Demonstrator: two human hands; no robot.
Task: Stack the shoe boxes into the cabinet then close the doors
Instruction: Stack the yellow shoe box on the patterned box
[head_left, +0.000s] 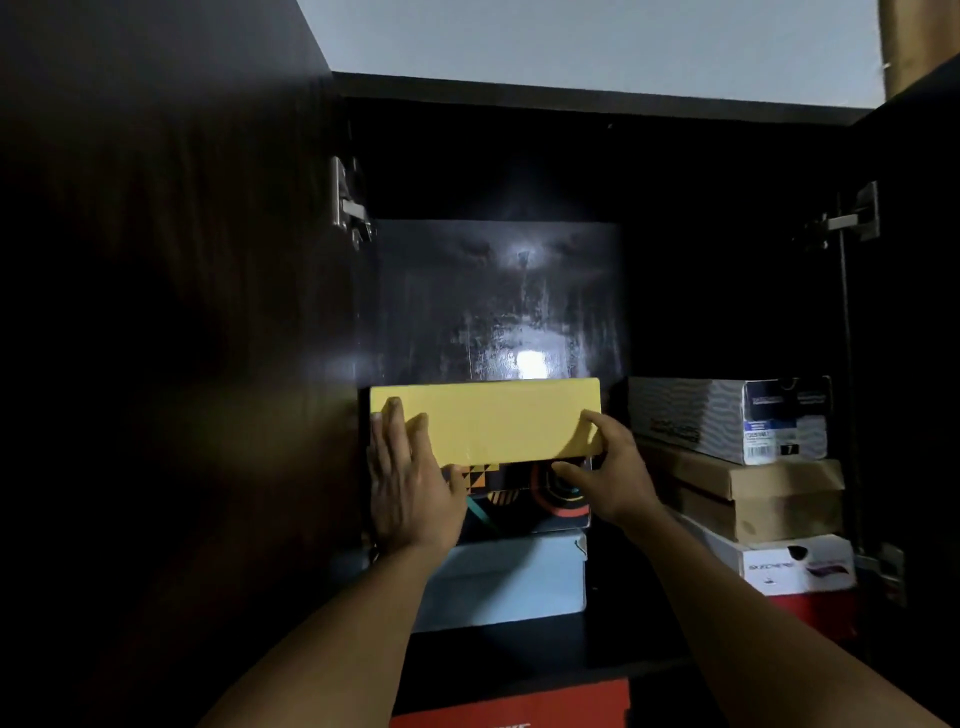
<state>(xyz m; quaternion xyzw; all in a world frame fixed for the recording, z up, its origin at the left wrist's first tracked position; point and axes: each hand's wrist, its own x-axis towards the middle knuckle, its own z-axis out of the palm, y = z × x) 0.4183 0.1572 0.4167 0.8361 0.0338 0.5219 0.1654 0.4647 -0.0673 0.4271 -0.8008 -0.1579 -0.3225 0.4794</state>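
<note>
The left grip (410, 478) lies spread flat against the near face of the yellow box (493, 421); the right grip (608, 467) pinches its other end. Just below both grips sits the patterned box (519, 499), inside the cabinet (571, 98).

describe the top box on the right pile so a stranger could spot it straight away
In the open dark cabinet, look right of the yellow box. The top box there sits on a plain brown cardboard box. It alone is grey-white with wavy lines and a label showing a 7.
</note>
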